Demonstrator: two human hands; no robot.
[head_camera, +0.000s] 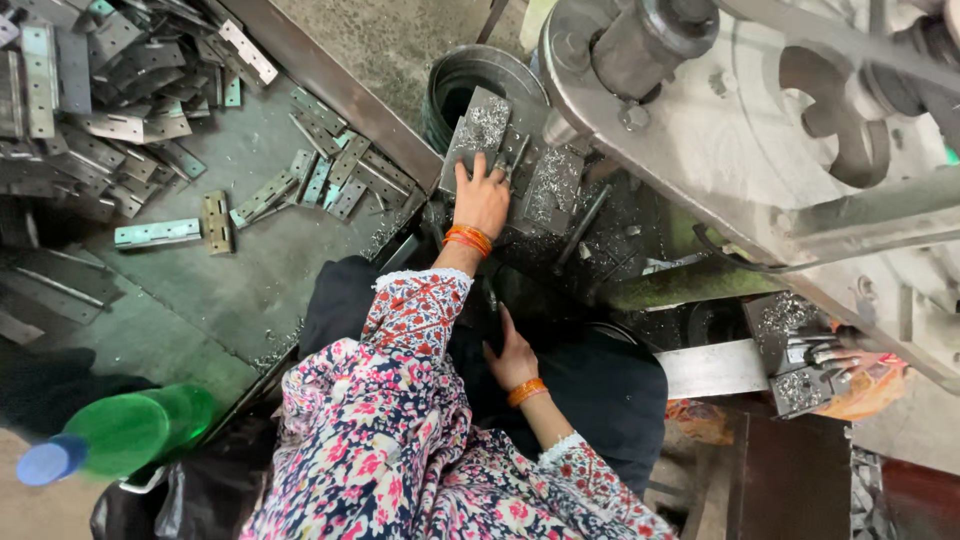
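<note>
So, nearest the camera, a green plastic bottle with a blue cap (120, 432) lies on its side at the bottom left, next to a dark bag (190, 495). Floral sleeves run up from the bottom edge. One hand, I think the right hand (512, 360), rests low on the dark cloth over the lap, fingers loose and holding nothing, an orange bangle at the wrist. The other, the left hand (482, 200), reaches further up and lies flat, fingers spread, on a grey metal plate (478, 135) dusted with shiny filings, at the near edge of the machine bed (600, 255). Just right of it sits a second plate (550, 185). Behind them is a dark round bucket (470, 85), and the big grey flywheel (740, 120) fills the top right. Off left, loose metal hinges (330, 175) are scattered over the worktable (240, 280), with a bigger heap (90, 100) in its far left corner.
</note>
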